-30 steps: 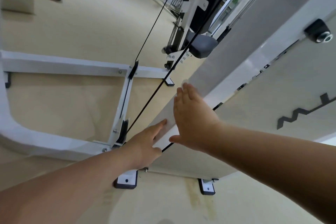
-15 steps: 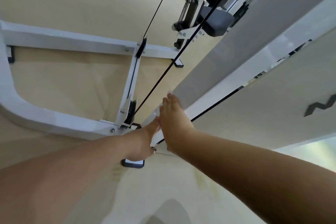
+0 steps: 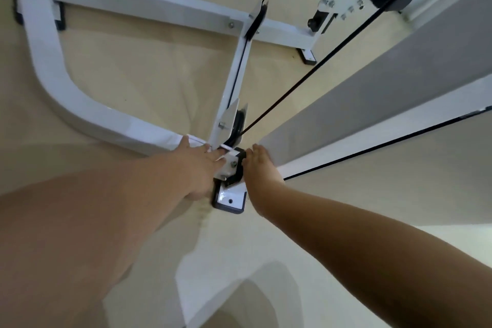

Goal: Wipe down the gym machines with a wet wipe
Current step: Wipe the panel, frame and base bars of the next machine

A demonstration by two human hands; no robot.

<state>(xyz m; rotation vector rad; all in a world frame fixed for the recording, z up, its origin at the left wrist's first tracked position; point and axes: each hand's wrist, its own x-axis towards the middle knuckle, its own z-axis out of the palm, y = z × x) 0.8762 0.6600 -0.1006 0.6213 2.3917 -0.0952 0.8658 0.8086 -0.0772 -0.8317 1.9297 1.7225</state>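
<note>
The gym machine has a white curved base tube point(image 3: 80, 104) and a tall grey side panel point(image 3: 372, 93). My left hand point(image 3: 198, 165) lies with straight fingers on the joint where the tube meets the upright. It presses a white wet wipe point(image 3: 195, 140), whose edge shows past the fingertips. My right hand point(image 3: 262, 165) rests flat against the bottom end of the grey panel, fingers straight, holding nothing. Between the two hands sits a black and white bracket point(image 3: 234, 165).
A black cable point(image 3: 319, 66) runs from a pulley point(image 3: 238, 125) up to the right. A white cross bar point(image 3: 149, 2) and a thin strut point(image 3: 239, 69) lie on the beige floor. A black-rimmed foot plate point(image 3: 230, 198) sits below the bracket. Another machine point(image 3: 343, 5) stands beyond.
Both hands have slid down the panel's edge to the base of the machine. My left hand has moved onto the base joint with the wipe. The view has tilted downward.
</note>
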